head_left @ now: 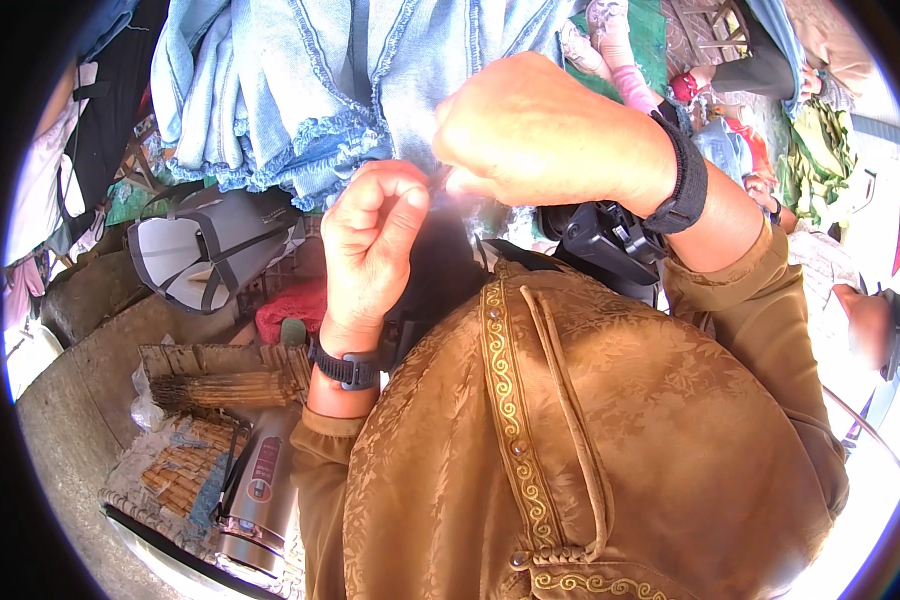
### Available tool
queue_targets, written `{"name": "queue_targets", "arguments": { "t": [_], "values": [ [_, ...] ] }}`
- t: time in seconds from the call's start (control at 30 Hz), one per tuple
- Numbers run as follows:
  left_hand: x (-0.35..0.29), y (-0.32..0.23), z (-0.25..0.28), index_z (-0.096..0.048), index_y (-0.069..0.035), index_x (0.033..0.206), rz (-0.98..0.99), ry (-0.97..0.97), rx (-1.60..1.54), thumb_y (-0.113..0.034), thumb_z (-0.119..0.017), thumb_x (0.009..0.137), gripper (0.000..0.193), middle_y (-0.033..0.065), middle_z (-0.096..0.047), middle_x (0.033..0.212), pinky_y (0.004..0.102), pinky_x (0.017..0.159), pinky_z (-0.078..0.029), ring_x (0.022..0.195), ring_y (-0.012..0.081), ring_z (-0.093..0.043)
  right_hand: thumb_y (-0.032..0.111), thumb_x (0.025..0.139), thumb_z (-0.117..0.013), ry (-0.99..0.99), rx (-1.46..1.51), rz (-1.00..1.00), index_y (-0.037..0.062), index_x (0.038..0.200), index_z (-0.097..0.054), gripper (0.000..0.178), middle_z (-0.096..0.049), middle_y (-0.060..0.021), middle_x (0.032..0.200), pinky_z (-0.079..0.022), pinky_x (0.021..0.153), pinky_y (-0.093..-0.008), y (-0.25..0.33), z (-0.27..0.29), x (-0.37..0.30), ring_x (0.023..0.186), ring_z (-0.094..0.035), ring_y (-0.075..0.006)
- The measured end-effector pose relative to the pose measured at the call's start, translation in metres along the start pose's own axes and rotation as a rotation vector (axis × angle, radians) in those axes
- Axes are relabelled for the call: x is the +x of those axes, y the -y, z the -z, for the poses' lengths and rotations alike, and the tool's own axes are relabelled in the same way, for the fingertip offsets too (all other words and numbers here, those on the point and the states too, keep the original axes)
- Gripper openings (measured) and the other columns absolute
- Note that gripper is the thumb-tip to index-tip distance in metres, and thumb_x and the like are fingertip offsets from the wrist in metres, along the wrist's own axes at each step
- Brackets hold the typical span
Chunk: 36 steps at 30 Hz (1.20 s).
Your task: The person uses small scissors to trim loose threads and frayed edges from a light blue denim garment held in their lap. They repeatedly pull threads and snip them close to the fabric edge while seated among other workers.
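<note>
A pile of light blue denim garments [260, 80] with frayed hems lies in front of me. My left hand [375, 235] is raised at its near edge, fingers curled and thumb pressed against them. Beside it and a little higher, my right hand [520, 130] is closed with its back up, in front of the denim. The two hands are close together, knuckles almost meeting. Whatever they pinch is too small or hidden to make out. Black bands circle both wrists.
At left stand a grey-and-white rounded thing with dark straps [210, 250], a red cloth [288, 308], a straw brush-like bundle [220, 390] and a metal flask [260, 490]. Another person's pink-socked leg [625, 75] is at the far right, near leafy greens [818, 160].
</note>
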<state>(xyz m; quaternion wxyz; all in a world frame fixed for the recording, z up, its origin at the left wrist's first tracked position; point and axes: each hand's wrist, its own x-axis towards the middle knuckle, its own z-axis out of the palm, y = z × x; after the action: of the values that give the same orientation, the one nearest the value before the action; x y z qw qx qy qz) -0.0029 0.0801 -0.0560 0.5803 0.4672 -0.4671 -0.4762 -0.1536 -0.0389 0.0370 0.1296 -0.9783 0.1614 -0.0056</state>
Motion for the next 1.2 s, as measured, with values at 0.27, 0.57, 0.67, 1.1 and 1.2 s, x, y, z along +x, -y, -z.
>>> {"name": "queue_targets", "arguments": {
  "t": [0.27, 0.57, 0.67, 1.1, 1.2],
  "values": [
    [0.002, 0.001, 0.000, -0.057, -0.002, 0.081, -0.061, 0.015, 0.057, 0.001, -0.057, 0.085, 0.005, 0.0048, -0.060, 0.088, 0.0226, 0.068, -0.042, 0.076, 0.0102, -0.050, 0.020, 0.065, -0.064, 0.024, -0.011, 0.013, 0.0044, 0.062, -0.061, 0.016, -0.057, -0.0115, 0.063, -0.045, 0.053, -0.0416, 0.003, 0.002, 0.002, 0.063, -0.059, -0.0324],
    [0.000, 0.001, -0.004, -0.056, -0.003, 0.084, 0.011, 0.011, -0.041, -0.001, -0.056, 0.088, 0.004, 0.0028, -0.057, 0.094, 0.0210, 0.068, -0.039, 0.075, 0.0077, -0.046, 0.023, 0.071, -0.063, 0.029, 0.055, -0.077, 0.0044, 0.069, -0.060, 0.019, -0.057, -0.0106, 0.068, -0.045, 0.054, -0.0430, -0.006, -0.017, -0.011, 0.068, -0.060, -0.0323],
    [-0.001, -0.002, -0.006, -0.056, -0.003, 0.084, 0.062, -0.017, -0.132, -0.003, -0.056, 0.088, 0.004, 0.0025, -0.057, 0.095, 0.0209, 0.070, -0.039, 0.077, 0.0073, -0.046, 0.025, 0.071, -0.063, 0.080, 0.047, -0.114, 0.0039, 0.069, -0.059, 0.022, -0.056, -0.0110, 0.068, -0.045, 0.055, -0.0439, -0.003, -0.009, -0.011, 0.068, -0.060, -0.0332],
    [-0.002, -0.002, -0.007, -0.057, -0.004, 0.086, 0.035, -0.025, -0.098, -0.004, -0.057, 0.088, 0.003, 0.0031, -0.054, 0.095, 0.0231, 0.076, -0.039, 0.086, 0.0107, -0.046, 0.024, 0.068, -0.063, -0.034, 0.078, -0.027, 0.0030, 0.060, -0.057, 0.023, -0.055, -0.0138, 0.062, -0.044, 0.056, -0.0432, -0.004, 0.007, -0.009, 0.065, -0.058, -0.0350],
    [-0.003, -0.001, -0.007, -0.057, -0.004, 0.086, 0.058, -0.038, -0.128, -0.005, -0.057, 0.088, 0.003, 0.0031, -0.054, 0.096, 0.0231, 0.076, -0.039, 0.087, 0.0105, -0.046, 0.024, 0.068, -0.063, -0.024, 0.071, -0.021, 0.0030, 0.061, -0.057, 0.023, -0.055, -0.0136, 0.062, -0.044, 0.056, -0.0432, -0.005, 0.005, -0.009, 0.065, -0.058, -0.0349]
  ]
}}
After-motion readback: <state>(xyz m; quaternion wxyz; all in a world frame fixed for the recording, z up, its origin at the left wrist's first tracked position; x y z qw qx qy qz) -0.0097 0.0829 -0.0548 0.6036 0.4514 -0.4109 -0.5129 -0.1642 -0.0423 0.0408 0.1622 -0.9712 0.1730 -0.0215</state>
